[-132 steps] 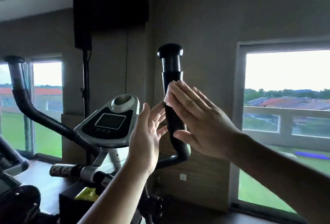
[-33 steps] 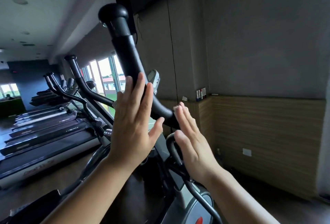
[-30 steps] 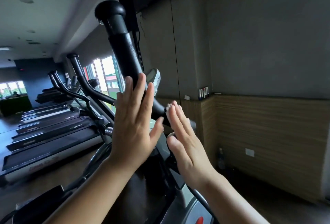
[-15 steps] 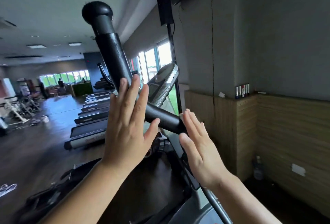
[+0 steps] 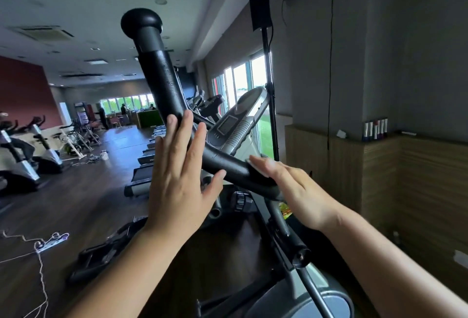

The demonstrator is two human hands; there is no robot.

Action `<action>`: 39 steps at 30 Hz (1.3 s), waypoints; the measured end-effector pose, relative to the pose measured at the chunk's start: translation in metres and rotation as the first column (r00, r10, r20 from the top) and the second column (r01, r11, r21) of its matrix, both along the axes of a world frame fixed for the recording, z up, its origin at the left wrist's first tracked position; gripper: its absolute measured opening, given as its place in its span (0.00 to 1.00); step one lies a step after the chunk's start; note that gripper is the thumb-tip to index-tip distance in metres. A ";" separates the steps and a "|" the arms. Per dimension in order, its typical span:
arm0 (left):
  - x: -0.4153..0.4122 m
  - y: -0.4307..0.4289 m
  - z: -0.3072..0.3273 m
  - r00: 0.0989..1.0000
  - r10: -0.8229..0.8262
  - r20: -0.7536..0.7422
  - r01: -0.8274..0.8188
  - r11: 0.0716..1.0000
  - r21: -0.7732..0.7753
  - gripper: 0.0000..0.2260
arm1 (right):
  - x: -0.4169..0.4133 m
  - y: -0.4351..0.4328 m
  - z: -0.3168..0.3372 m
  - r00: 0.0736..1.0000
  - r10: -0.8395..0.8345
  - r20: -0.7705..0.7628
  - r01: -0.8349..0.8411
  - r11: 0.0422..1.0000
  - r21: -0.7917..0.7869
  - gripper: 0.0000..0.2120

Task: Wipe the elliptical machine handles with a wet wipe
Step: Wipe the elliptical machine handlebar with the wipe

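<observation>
Flat hands [image 5: 177,191] [image 5: 301,191] on black handle [image 5: 162,84]

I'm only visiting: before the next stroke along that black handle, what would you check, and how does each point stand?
1. Wet wipe under the right hand: ok, a white edge shows at the fingertips.
2. Right hand pressing on the handle: ok, it lies flat on the lower bend.
3. Left hand steadying the handle: ok, its straight fingers lie against it.
4. Path up to the knob free: ok, nothing is on it.
5. Wipe wet enough: cannot tell.
6. Upper section cleaned: cannot tell.
</observation>
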State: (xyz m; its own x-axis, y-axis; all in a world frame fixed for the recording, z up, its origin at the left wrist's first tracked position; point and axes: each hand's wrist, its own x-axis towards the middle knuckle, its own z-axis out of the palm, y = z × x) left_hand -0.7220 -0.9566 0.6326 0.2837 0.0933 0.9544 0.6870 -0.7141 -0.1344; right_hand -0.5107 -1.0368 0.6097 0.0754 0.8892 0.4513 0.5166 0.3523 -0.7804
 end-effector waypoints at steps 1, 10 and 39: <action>0.000 0.000 0.000 1.000 0.008 0.003 -0.008 1.000 -0.002 0.35 | 0.006 -0.003 0.000 0.999 -0.031 -0.013 0.030 0.999 -0.030 0.31; 0.000 0.003 0.000 0.999 0.022 -0.027 -0.023 0.999 -0.024 0.36 | 0.005 0.014 0.033 0.994 0.108 -0.014 -0.109 0.972 -0.206 0.42; -0.007 0.016 -0.005 0.994 -0.097 -0.041 0.097 0.995 -0.006 0.37 | -0.028 0.057 0.097 0.931 0.365 -0.011 -0.355 0.898 -0.261 0.48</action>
